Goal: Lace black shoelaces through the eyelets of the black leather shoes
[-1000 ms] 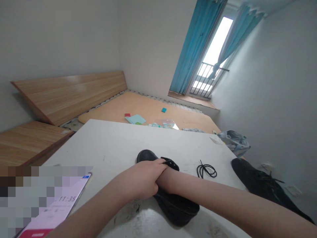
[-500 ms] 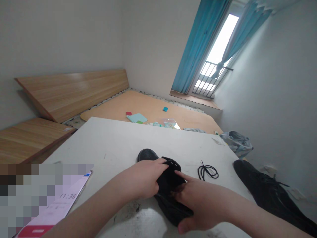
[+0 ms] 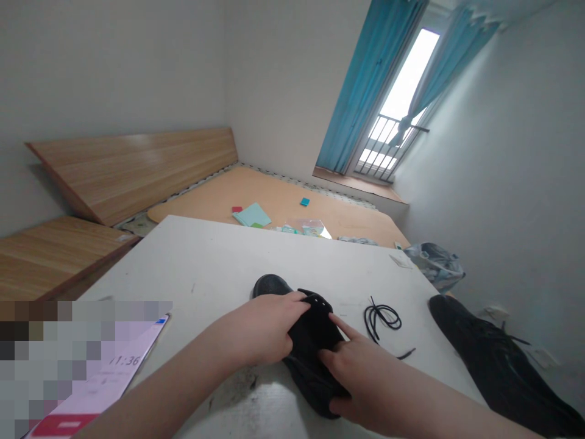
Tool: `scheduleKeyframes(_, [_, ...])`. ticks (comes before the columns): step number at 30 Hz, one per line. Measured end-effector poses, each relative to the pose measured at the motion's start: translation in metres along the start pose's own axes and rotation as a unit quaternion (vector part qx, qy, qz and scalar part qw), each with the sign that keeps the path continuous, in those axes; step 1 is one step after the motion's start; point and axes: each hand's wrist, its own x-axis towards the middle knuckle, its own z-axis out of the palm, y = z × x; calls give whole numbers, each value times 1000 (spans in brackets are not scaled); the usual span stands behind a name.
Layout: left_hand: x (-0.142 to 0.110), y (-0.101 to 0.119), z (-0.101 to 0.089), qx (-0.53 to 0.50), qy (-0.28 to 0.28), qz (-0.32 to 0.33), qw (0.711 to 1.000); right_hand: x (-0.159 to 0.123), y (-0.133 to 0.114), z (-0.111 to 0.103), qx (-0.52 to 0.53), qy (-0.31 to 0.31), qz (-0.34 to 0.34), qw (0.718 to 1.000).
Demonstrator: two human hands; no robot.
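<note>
A black shoe (image 3: 315, 360) lies on the white table (image 3: 205, 262), its toe pointing away from me and to the left. No lace runs through the eyelets I can see. My left hand (image 3: 269, 326) grips the shoe's left side, with fingertips at the eyelet flap. On the shoe's right side, toward the heel, my right hand (image 3: 361, 378) is closed around the edge, its index finger stretched along the opening. Just right of the shoe lies a loosely coiled black shoelace (image 3: 384, 318), partly hidden behind my right hand.
A second black shoe (image 3: 498, 360), laced, lies at the table's right edge. A phone (image 3: 123, 360) showing a clock is at the left. Beyond the table is a bed (image 3: 210, 189) with small papers and packets; a bag-lined bin (image 3: 436, 265) stands at the right.
My right hand has shifted slightly down and right along the shoe, and its fingers have come out of the opening. More of the shoelace's end shows. My left hand stays in place.
</note>
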Motion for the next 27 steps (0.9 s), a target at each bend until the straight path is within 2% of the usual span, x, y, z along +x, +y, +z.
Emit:
scheduleKeyframes(3, [0, -1, 1, 2, -1, -3, 1000, 2, -11, 0, -33, -44, 68, 996])
scheduleKeyframes(9, [1, 1, 0, 5, -2, 3, 1000, 4, -14, -5, -23, -58, 58, 996])
scheduleKeyframes(12, [0, 2, -1, 6, -2, 3, 1000, 2, -9, -7, -6, -39, 46, 998])
scheduleKeyframes(17, [-2, 2, -1, 6, -5, 5, 1000, -1, -4, -10, 70, -24, 61, 995])
scheduleKeyframes(22, [0, 1, -1, 9, -5, -1, 1000, 4, -16, -5, 8, -40, 108, 993])
scheduleKeyframes(27, [0, 2, 0, 11, -7, -6, 1000, 8, -15, 2, 37, -12, 74, 996])
